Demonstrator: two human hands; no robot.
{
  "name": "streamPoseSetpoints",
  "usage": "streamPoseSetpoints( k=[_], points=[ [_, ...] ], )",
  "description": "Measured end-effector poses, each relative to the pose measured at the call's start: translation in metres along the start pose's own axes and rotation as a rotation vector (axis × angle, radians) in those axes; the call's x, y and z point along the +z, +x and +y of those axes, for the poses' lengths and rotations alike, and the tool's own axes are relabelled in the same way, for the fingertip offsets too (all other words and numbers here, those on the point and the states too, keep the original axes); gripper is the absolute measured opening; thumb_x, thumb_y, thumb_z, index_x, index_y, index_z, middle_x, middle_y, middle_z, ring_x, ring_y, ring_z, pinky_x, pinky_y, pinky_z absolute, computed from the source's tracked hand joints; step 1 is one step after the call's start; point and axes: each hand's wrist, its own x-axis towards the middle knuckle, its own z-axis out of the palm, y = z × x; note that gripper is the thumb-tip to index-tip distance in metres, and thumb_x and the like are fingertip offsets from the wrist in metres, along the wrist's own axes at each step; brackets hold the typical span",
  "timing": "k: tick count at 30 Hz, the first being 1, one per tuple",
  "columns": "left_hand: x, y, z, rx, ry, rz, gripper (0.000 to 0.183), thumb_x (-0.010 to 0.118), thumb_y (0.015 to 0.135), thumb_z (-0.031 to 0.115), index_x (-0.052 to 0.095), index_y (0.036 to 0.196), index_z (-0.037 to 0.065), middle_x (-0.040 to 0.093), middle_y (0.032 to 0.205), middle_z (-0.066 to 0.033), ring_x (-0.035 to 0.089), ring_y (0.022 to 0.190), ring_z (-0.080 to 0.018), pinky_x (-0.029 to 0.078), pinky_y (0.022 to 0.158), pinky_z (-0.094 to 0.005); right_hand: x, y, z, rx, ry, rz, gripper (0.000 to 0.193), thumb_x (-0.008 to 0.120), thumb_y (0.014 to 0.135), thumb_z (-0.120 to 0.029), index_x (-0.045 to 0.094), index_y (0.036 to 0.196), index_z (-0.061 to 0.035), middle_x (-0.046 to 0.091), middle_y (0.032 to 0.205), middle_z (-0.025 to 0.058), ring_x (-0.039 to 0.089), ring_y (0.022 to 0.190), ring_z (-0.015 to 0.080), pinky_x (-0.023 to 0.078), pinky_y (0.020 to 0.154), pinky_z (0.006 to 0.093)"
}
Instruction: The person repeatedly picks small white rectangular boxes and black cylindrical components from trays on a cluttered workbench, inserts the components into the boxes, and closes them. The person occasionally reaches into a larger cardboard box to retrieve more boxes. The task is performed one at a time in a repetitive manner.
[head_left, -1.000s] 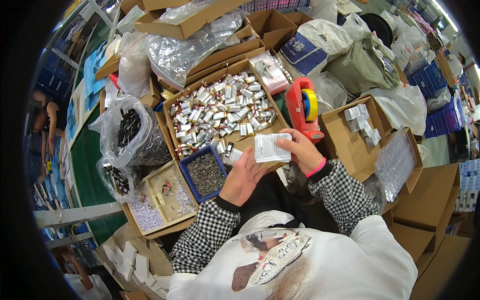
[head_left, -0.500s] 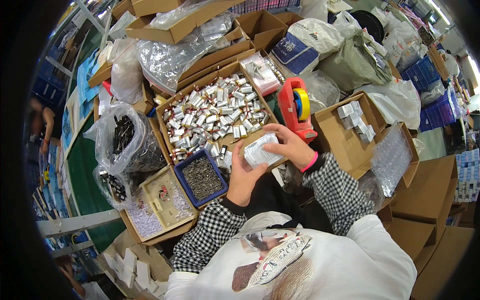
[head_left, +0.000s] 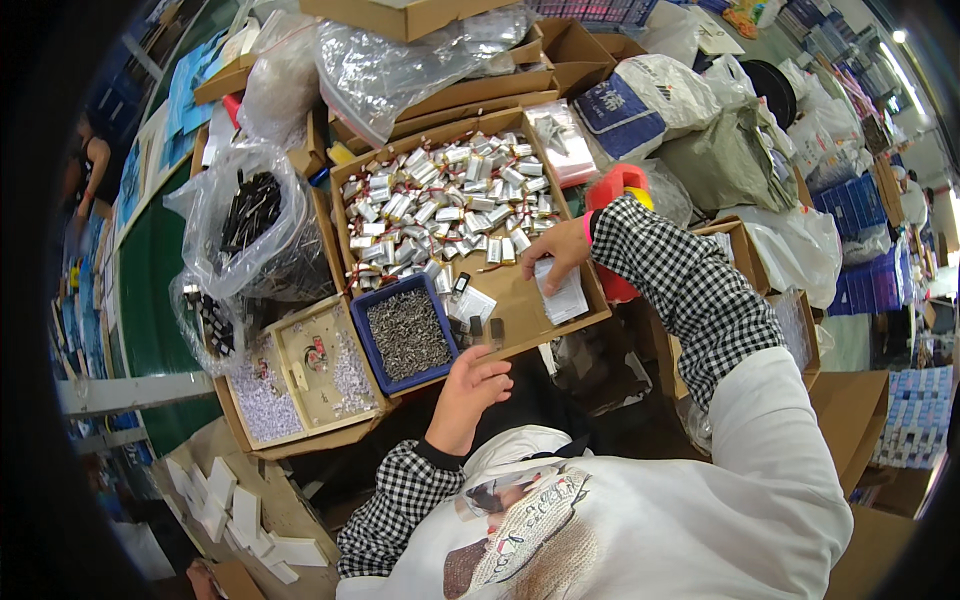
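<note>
Over the front right corner of the battery box, my right hand (head_left: 560, 252) reaches down with its fingers apart, fingertips touching a small stack of printed white slips (head_left: 564, 300). My left hand (head_left: 470, 395) hovers by the box's front edge, palm up, fingers spread and holding nothing. Just beyond it are small dark rectangular pieces (head_left: 497, 328) at the cardboard edge. Small silver battery cells (head_left: 450, 200) with red wires fill the back of the shallow cardboard box (head_left: 520, 310). Another white slip (head_left: 475, 304) lies near a small dark device (head_left: 461, 283).
A blue tray of screws (head_left: 408, 335) stands left of the slips, beside a wooden tray with small white parts (head_left: 318, 400). Farther left is a clear bag of black parts (head_left: 250, 215). My right sleeve partly covers a red tape dispenser (head_left: 612, 185). White boxes (head_left: 245, 512) lie lower left.
Both hands held a white wrapped packet before; now they are apart. My right hand has moved out to the slips in the box, and my left is bare. The view has shifted slightly.
</note>
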Motion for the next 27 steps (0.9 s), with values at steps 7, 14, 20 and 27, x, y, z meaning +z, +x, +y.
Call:
streamPoseSetpoints(
  k=[7,14,20,27],
  points=[
    [-0.013,-0.015,-0.007,0.025,-0.075,0.063,0.040,0.055,0.088,0.007,0.037,0.124,0.006,0.056,0.107,-0.0107,0.057,0.092,-0.0185,0.048,0.081,-0.0308,0.002,0.015,0.018,0.030,-0.256,-0.081,0.064,0.072,0.072,-0.033,0.047,0.128,-0.0129,0.056,0.118,0.0135,0.053,0.109,0.0300,0.041,0.091,0.0386],
    [-0.014,-0.017,-0.009,0.030,-0.104,0.080,0.035,0.054,0.089,0.010,0.040,0.121,0.005,0.057,0.105,-0.0102,0.057,0.090,-0.0181,0.048,0.080,-0.0309,0.004,0.011,0.010,0.171,-0.434,0.039,0.076,0.075,0.066,-0.035,0.043,0.131,-0.0144,0.058,0.117,0.0144,0.055,0.107,0.0329,0.042,0.090,0.0402],
    [-0.014,-0.019,-0.008,0.034,-0.096,0.081,0.037,0.055,0.090,0.013,0.040,0.122,0.003,0.057,0.104,-0.0101,0.057,0.089,-0.0172,0.047,0.079,-0.0297,-0.003,0.019,0.003,0.162,-0.524,-0.066,0.069,0.074,0.067,-0.035,0.046,0.127,-0.0141,0.059,0.113,0.0141,0.056,0.104,0.0325,0.044,0.087,0.0401],
    [-0.017,-0.023,-0.004,0.037,-0.108,0.094,0.031,0.051,0.090,0.009,0.042,0.119,0.004,0.057,0.103,-0.0117,0.059,0.087,-0.0189,0.049,0.080,-0.0319,0.029,-0.009,-0.001,0.143,-0.384,0.036,0.067,0.070,0.072,-0.024,0.040,0.131,-0.0086,0.053,0.121,0.0160,0.051,0.111,0.0327,0.041,0.092,0.0387]
  ],
)
